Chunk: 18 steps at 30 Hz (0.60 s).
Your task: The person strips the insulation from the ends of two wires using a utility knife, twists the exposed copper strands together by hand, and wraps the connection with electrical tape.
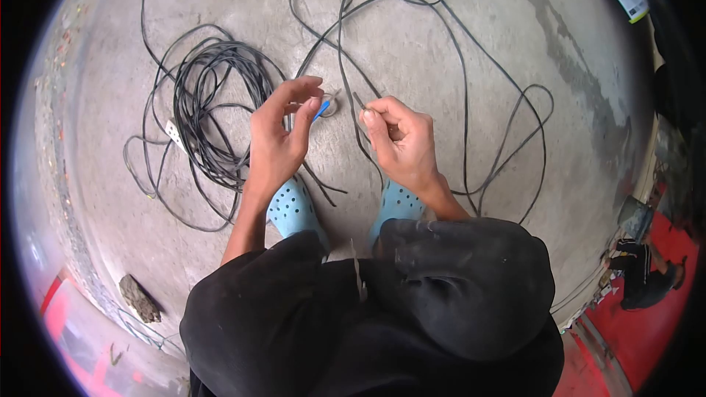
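My left hand [283, 129] is closed, thumb and fingers gripping a slim bright blue object [321, 110] whose exact kind I cannot make out. My right hand [403, 140] pinches the dark end of a thin cable [358, 101] between thumb and forefinger. The two hands are apart, raised above the concrete floor. A pale round item [332, 106] shows just past the blue object, partly covered by it. Beyond my left hand lies a thick coil of black cable [193, 114]. Looser loops of black cable [466, 95] spread out beyond my right hand.
A white socket strip [175, 134] lies against the coil. My feet wear light blue clogs [293, 207], close to loose cable ends [327, 190]. A rough stone [140, 299] sits at lower left. Another person [651, 276] is at far right, near a red surface [665, 338].
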Tool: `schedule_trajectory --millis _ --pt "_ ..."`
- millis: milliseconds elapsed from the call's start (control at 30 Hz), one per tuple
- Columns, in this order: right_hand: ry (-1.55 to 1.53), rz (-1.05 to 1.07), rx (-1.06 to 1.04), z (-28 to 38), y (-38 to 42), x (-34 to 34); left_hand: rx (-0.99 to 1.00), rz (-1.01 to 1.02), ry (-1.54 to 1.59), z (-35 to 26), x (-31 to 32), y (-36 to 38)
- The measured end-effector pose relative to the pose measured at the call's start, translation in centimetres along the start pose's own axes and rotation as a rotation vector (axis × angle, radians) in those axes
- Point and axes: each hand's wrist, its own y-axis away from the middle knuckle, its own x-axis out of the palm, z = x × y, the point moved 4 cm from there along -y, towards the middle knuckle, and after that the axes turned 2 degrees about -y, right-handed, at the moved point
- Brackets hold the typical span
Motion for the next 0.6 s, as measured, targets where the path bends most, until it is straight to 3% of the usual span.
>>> schedule_trajectory --millis 33,167,333,467,600 --pt "0.014 0.014 0.006 0.0 0.2 0.0 -0.132 0.049 0.247 -0.7 0.0 -0.1" --pt "-0.005 0.054 -0.01 0.7 0.0 0.3 -0.151 0.247 0.301 -1.3 1.2 -1.3" --pt "-0.107 0.071 -0.021 0.7 0.6 0.1 -0.44 0.321 0.863 0.3 3.0 -0.7" --pt "-0.14 0.052 -0.074 1.7 0.8 0.1 -0.436 0.255 0.921 -0.1 3.6 0.4" --pt "-0.139 0.068 -0.11 1.7 0.9 -0.3 -0.177 0.091 0.524 -1.7 3.0 1.5"
